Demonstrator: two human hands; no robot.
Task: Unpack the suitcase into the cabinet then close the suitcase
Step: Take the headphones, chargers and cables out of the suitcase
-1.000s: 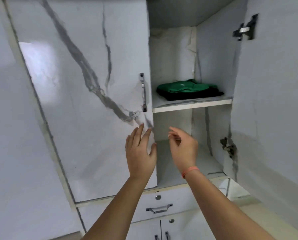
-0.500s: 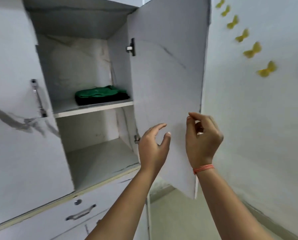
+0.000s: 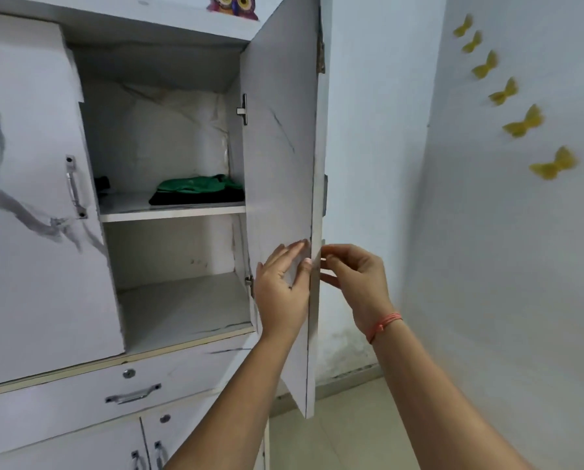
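The white marble-pattern cabinet (image 3: 182, 347) stands with its right door (image 3: 280, 171) swung out towards me. My left hand (image 3: 282, 290) lies flat, fingers apart, on the door's inner face near its free edge. My right hand (image 3: 355, 279) is at the same edge from the outer side, fingers curled and touching it. On the upper shelf (image 3: 172, 212) lies a folded green garment on a black one (image 3: 199, 189). A dark item (image 3: 101, 183) peeks out at the shelf's left. The lower shelf (image 3: 182, 307) is bare. The suitcase is out of view.
The left cabinet door (image 3: 29, 198) is shut, with a metal handle (image 3: 75, 186). Below are a drawer (image 3: 133, 393) and two small doors. An owl figure (image 3: 233, 5) sits on top. Yellow butterfly decals (image 3: 521, 125) run down the right wall. Tiled floor shows below the open door.
My view swung right and drew back from the cabinet. Both hands moved from the lower shelf opening to the free edge of the right door, one on each side.
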